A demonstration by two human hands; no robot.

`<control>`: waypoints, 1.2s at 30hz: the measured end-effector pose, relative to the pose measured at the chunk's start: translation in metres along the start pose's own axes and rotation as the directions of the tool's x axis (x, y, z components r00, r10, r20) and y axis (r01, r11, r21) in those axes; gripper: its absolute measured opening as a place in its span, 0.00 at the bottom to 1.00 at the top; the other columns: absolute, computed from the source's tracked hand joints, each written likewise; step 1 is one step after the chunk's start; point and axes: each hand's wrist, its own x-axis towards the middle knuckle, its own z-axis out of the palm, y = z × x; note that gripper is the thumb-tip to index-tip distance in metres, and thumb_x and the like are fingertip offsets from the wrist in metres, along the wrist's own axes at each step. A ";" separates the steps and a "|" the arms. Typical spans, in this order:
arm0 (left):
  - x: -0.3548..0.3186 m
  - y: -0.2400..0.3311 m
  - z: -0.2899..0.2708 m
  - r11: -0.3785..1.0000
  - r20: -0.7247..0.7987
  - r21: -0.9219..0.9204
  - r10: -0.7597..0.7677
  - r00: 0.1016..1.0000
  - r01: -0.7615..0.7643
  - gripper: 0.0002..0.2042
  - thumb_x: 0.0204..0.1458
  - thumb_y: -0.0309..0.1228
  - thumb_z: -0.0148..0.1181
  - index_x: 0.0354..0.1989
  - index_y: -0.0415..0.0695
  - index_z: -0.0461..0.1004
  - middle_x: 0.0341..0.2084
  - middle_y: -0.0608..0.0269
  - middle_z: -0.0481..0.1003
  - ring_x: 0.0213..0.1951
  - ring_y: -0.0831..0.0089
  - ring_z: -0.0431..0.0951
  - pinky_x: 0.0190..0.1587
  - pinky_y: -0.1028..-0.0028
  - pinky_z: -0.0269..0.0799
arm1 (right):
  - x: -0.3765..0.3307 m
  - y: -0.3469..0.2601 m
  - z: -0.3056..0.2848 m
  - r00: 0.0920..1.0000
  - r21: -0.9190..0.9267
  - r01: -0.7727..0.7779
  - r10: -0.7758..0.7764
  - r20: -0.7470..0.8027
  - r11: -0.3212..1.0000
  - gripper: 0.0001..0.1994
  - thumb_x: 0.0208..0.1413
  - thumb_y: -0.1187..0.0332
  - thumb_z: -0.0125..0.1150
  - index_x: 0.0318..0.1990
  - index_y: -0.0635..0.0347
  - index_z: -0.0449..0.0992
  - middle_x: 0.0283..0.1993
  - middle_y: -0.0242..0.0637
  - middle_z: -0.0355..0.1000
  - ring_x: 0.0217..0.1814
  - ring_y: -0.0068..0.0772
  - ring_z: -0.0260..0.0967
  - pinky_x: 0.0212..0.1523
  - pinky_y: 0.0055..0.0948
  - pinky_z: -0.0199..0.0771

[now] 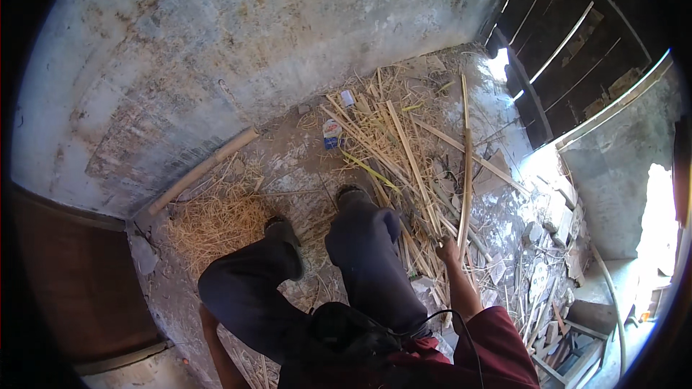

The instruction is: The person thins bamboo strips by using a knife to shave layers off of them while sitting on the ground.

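Note:
On the right, my right hand (448,249) reaches down to a heap of split bamboo strips (404,145). Its fingers look closed around the near end of a strip, though the grip is small and partly hidden. One long strip (467,166) runs away from beside this hand toward the far wall. At the lower left, my left hand (209,315) hangs beside my bent left leg, which covers its fingers; whether it holds anything is not visible. Pale shavings (220,227) lie in a pile beyond that knee.
A stained wall (238,36) stands ahead, with a bamboo pole (205,169) along its foot. A small blue-and-white packet (331,133) lies on the floor. Rubble (551,220) and a wooden crate (573,351) are at right, below dark slatted boards (569,36).

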 end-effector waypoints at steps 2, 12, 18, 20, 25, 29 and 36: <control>0.036 0.044 -0.026 0.995 -0.241 -0.098 -0.056 0.969 0.033 0.17 0.60 0.31 0.65 0.55 0.39 0.80 0.52 0.44 0.82 0.58 0.46 0.80 0.62 0.55 0.73 | 0.003 0.009 0.007 0.998 0.004 -0.031 0.031 -0.052 1.000 0.21 0.54 0.59 0.71 0.56 0.49 0.81 0.60 0.51 0.79 0.61 0.56 0.78 0.60 0.53 0.80; 0.064 0.311 -0.175 0.983 -0.546 -0.001 0.155 0.824 -0.186 0.10 0.62 0.21 0.62 0.50 0.37 0.78 0.48 0.49 0.79 0.55 0.50 0.79 0.63 0.58 0.70 | -0.025 -0.062 0.030 0.999 -0.072 0.045 -0.042 0.034 0.996 0.19 0.47 0.64 0.72 0.50 0.53 0.85 0.49 0.52 0.84 0.54 0.57 0.83 0.52 0.53 0.83; 0.083 0.404 -0.199 0.948 -0.475 0.044 0.298 0.828 -0.316 0.10 0.61 0.20 0.63 0.50 0.40 0.78 0.50 0.49 0.78 0.56 0.49 0.78 0.63 0.56 0.69 | -0.039 -0.066 0.050 0.998 -0.085 -0.036 0.041 0.050 0.996 0.26 0.47 0.62 0.72 0.55 0.63 0.81 0.53 0.55 0.83 0.58 0.59 0.81 0.56 0.54 0.83; 0.093 0.419 -0.197 0.935 -0.461 0.090 0.345 0.818 -0.344 0.10 0.61 0.20 0.63 0.50 0.40 0.78 0.50 0.49 0.78 0.57 0.48 0.77 0.63 0.55 0.69 | -0.035 -0.063 0.052 0.990 -0.101 -0.057 0.069 0.123 0.993 0.27 0.48 0.62 0.73 0.57 0.61 0.81 0.54 0.55 0.82 0.59 0.58 0.81 0.57 0.55 0.82; 0.113 0.450 -0.178 0.883 -0.386 0.028 0.442 0.810 -0.469 0.10 0.60 0.20 0.64 0.49 0.39 0.77 0.49 0.48 0.78 0.55 0.47 0.77 0.61 0.54 0.69 | -0.037 -0.064 0.038 0.985 -0.068 -0.022 0.033 0.169 0.997 0.31 0.49 0.54 0.76 0.61 0.55 0.79 0.55 0.53 0.82 0.59 0.56 0.80 0.56 0.55 0.82; 0.123 0.450 -0.154 0.871 -0.345 -0.010 0.458 0.819 -0.491 0.09 0.60 0.19 0.63 0.48 0.38 0.77 0.46 0.47 0.78 0.52 0.46 0.78 0.59 0.55 0.70 | -0.041 -0.068 0.039 0.988 -0.031 0.013 -0.008 0.157 0.999 0.30 0.49 0.53 0.77 0.58 0.57 0.81 0.56 0.52 0.81 0.59 0.54 0.81 0.56 0.53 0.83; 0.134 0.429 -0.146 0.898 -0.231 -0.108 0.395 0.889 -0.427 0.08 0.60 0.21 0.64 0.46 0.37 0.78 0.45 0.47 0.79 0.51 0.46 0.79 0.58 0.56 0.71 | -0.028 -0.062 0.067 0.984 -0.083 -0.008 0.022 0.177 0.997 0.26 0.52 0.48 0.76 0.56 0.49 0.85 0.50 0.52 0.84 0.56 0.55 0.82 0.53 0.53 0.83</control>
